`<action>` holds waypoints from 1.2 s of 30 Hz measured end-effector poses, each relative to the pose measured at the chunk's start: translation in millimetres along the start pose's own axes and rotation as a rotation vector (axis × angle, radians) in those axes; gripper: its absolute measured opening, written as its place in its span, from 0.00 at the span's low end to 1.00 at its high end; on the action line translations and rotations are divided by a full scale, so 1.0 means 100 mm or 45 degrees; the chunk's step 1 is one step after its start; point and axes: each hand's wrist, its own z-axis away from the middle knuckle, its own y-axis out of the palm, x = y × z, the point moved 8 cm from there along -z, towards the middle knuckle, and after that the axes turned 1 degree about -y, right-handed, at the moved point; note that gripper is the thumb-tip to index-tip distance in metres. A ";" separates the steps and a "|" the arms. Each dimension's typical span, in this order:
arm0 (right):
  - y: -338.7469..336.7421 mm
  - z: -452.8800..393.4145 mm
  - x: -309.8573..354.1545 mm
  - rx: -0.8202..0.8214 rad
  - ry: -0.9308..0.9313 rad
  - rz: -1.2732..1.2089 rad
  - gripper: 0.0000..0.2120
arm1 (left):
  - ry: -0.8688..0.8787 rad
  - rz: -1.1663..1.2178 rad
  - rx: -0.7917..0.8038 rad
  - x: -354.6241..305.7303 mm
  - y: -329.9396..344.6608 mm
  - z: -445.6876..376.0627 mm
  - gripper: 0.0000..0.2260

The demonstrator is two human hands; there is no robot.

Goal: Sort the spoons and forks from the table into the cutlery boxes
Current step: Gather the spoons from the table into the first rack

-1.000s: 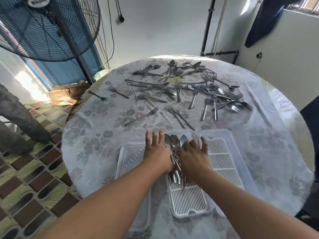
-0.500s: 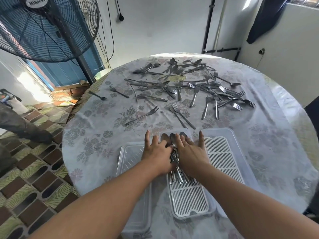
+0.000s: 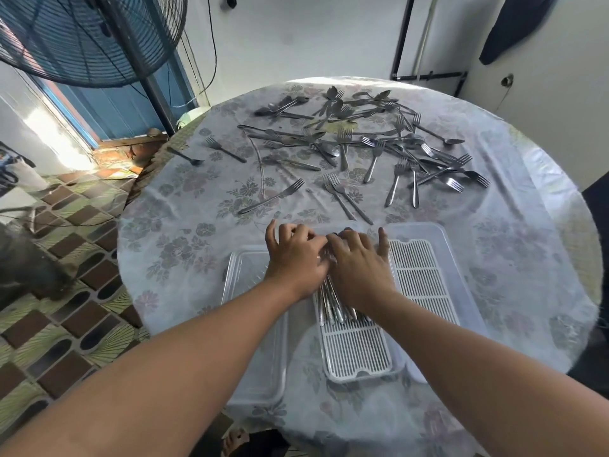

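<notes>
Round table under a flowery plastic cloth, white wall behind, big blue fan at the top left, brown and green tiled floor on the left.

Far side of the table: messy pile of loose forks and spoons, many crossing each other. Closer in, one fork lying alone, a pair of forks side by side, one more fork and a small dark spoon near the left edge.

Near side: three see-through plastic cutlery boxes in a row. Left box bare inside. Middle box with a white slotted tray, holding a bundle of spoons lined up, handles pointing toward the person. Right box with a white slotted tray too.

Left hand and right hand both down on the spoon bundle in the middle box, side by side and touching. Fingers bent over the far end of the bundle, spoon bowls hidden under them. Left thumb sticking out to the left, right little finger out toward the right box. Cannot tell for sure if each grip is pinching the spoons or only pressing them together.
</notes>
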 end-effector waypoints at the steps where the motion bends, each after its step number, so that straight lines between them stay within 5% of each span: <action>1: -0.04 -0.04 0.00 -0.019 0.056 -0.073 0.22 | -0.044 0.045 -0.055 0.05 -0.05 -0.04 0.12; 6: -0.20 -0.25 0.02 -0.065 0.378 -0.575 0.22 | -0.357 0.288 -0.154 0.46 -0.35 -0.19 0.08; 11: -0.31 -0.54 0.34 -0.213 0.580 -1.095 0.16 | -0.437 0.642 -0.178 0.91 -0.57 -0.29 0.08; 27: -0.01 -1.78 2.05 -0.426 0.994 -1.567 0.07 | -0.294 0.757 0.017 2.94 -1.40 -0.97 0.06; 36: 0.17 -2.35 1.82 -0.561 1.101 -1.535 0.08 | -0.196 0.757 0.156 3.11 -1.09 -1.67 0.06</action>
